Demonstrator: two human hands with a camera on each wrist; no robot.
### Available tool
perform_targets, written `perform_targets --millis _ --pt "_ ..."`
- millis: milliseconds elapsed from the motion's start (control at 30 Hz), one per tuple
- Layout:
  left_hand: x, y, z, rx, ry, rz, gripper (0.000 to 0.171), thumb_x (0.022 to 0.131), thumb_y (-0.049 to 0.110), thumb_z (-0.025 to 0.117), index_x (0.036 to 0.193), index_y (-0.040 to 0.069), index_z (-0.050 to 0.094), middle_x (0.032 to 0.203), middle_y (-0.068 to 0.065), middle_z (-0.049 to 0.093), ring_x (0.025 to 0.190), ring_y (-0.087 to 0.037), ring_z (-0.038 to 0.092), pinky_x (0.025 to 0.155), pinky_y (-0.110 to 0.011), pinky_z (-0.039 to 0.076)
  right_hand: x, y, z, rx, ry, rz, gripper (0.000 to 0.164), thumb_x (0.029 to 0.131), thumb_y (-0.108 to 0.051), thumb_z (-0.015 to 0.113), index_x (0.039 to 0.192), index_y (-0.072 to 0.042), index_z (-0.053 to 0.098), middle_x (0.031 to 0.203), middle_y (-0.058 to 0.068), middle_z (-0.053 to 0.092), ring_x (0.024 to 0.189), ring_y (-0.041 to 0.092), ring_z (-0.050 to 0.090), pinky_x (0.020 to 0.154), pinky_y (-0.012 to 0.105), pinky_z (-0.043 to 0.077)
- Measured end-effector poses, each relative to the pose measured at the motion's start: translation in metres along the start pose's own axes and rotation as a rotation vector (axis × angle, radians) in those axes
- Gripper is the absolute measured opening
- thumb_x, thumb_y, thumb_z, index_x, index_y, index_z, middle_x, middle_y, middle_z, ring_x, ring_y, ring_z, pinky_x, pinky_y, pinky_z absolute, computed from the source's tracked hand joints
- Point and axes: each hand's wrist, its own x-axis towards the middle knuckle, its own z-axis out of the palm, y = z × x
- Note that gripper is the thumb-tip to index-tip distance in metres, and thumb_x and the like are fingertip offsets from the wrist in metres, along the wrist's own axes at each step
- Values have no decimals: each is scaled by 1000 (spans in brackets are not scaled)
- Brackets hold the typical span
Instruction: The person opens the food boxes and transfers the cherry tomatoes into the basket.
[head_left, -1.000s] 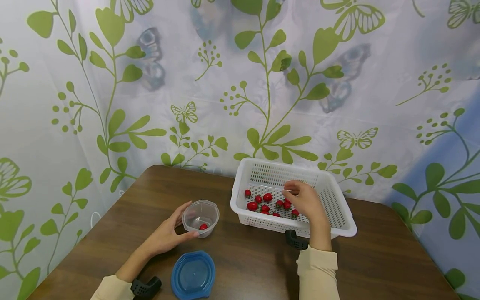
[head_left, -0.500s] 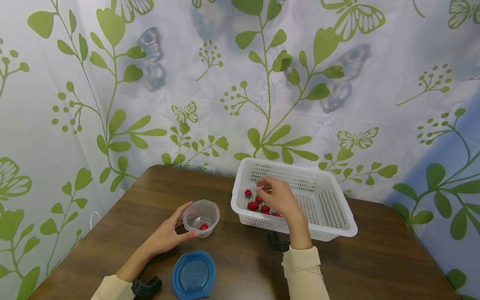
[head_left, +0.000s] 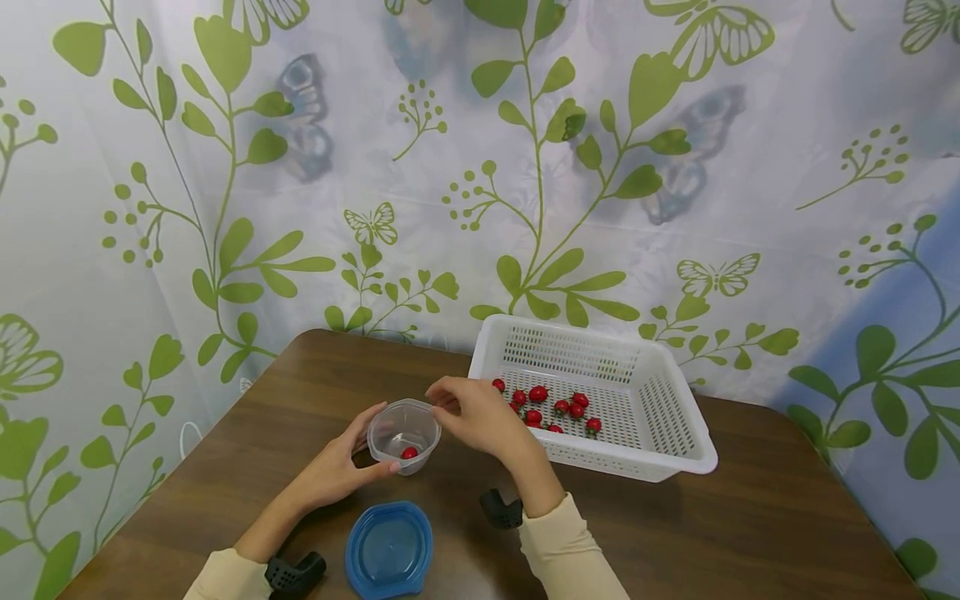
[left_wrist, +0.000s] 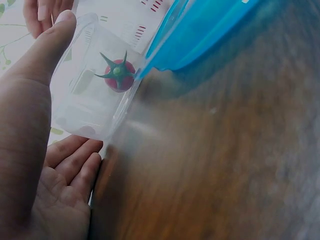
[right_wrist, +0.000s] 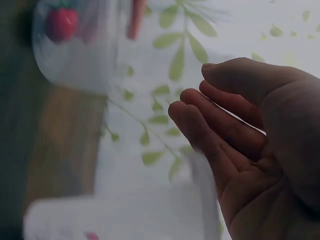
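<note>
My left hand [head_left: 333, 475] holds a clear plastic container [head_left: 384, 427], its thumb near the front rim and its fingers behind. One red cherry tomato [head_left: 408, 452] lies at the bottom; its green calyx [left_wrist: 117, 71] shows in the left wrist view. My right hand [head_left: 480, 417] is in the air beside the container's right rim, fingers loosely bent. In the right wrist view nothing shows between its thumb and fingertips [right_wrist: 182, 107]. Behind it, a white slotted basket [head_left: 600, 457] holds several more cherry tomatoes [head_left: 537, 394].
A blue lid [head_left: 388, 550] lies on the brown wooden table [head_left: 720, 533] in front of the container. Behind the table hangs a curtain [head_left: 420, 292] printed with green leaves and butterflies. Each wrist wears a black camera mount [head_left: 501, 509].
My right hand has moved left from over the basket to the container's rim, uncovering tomatoes at the basket's middle. My left hand and the container have stayed in place.
</note>
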Motion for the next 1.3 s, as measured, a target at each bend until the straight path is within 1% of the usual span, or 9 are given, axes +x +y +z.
perform_targets --millis 167,433,600,833,900,1033,1100,1200,1300 --pt "0 -1 0 -19 -20 -14 93 93 39 78 164 18 21 161 -19 39 144 -40 46 114 -58 41 5 -9 18 -76 -67 -39 24 98 -17 72 120 -7 72 115 6 76 102 17 73 92 27 60" --pt "0 -1 -2 -45 -27 -6 94 94 37 77 164 17 19 162 -19 39 144 -39 46 114 -58 42 10 -15 34 -118 -139 -65 24 99 -17 71 121 -8 73 113 4 76 101 13 72 89 25 60" --pt "-1 -2 -2 -45 -26 -1 94 94 37 77 164 17 19 163 -19 37 145 -39 45 115 -58 40 13 -12 48 -150 -158 -29 23 97 -18 72 119 -10 74 108 3 76 93 12 71 84 25 60" --pt "-1 -1 -2 -53 -33 14 94 95 36 76 165 16 17 163 -20 36 146 -40 44 115 -60 39 15 -11 60 -216 -207 2 24 100 -21 69 123 -13 72 111 -1 75 94 10 70 84 28 60" --pt "-1 0 -2 -55 -38 16 94 95 35 76 165 15 17 162 -20 38 146 -40 44 115 -60 39 15 -12 61 -248 -223 3 23 101 -23 67 122 -15 72 106 -5 75 85 8 68 78 27 60" --pt "-2 2 -1 -60 -43 7 94 95 37 76 165 16 17 160 -20 41 145 -38 45 116 -59 39 14 -16 62 -313 -252 9 19 103 -27 64 118 -19 74 85 -10 67 66 7 58 60 23 52" --pt "-2 2 -1 -63 -43 2 94 95 37 76 165 17 17 160 -19 43 145 -38 45 116 -59 38 14 -17 63 -333 -262 4 18 104 -27 62 116 -20 74 79 -10 62 64 7 55 57 22 49" --pt "-2 2 -1 -65 -42 -3 95 94 38 77 165 18 17 159 -18 44 146 -36 45 116 -59 38 15 -19 64 -347 -275 -15 19 105 -27 61 114 -19 75 78 -11 60 65 6 54 58 21 49" --pt "-1 1 0 -63 -47 2 94 94 38 77 165 24 17 158 -16 46 145 -34 46 116 -59 38 15 -19 65 -342 -286 -34 19 106 -26 59 112 -18 75 78 -11 60 65 5 54 60 19 49"
